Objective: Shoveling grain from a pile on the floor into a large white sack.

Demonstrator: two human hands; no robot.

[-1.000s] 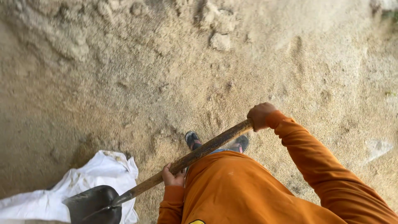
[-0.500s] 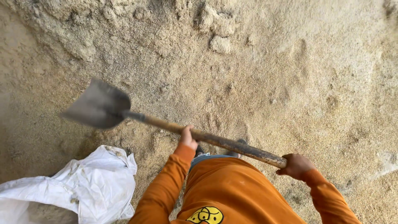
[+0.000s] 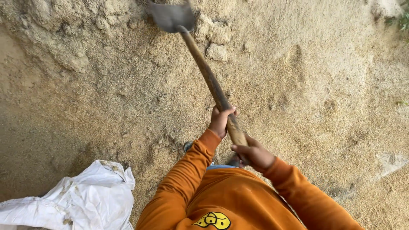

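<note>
The shovel [image 3: 203,72] points away from the person over the sand [image 3: 324,85], its dark metal blade [image 3: 171,16] at the top edge of the view, raised near some sand clods [image 3: 216,52]. It looks stiff and front-heavy: a long wooden shaft with the weight out at the blade, so 2 spaced grips on the shaft suit it best. The left hand [image 3: 220,120] has its fingers wrapped fully round the shaft, farther up. The right hand [image 3: 254,154] is curled tight round the shaft's near end, just below. Both sleeves are orange. A crumpled white sack [image 3: 81,200] lies on the sand at lower left, well apart from the blade.
</note>
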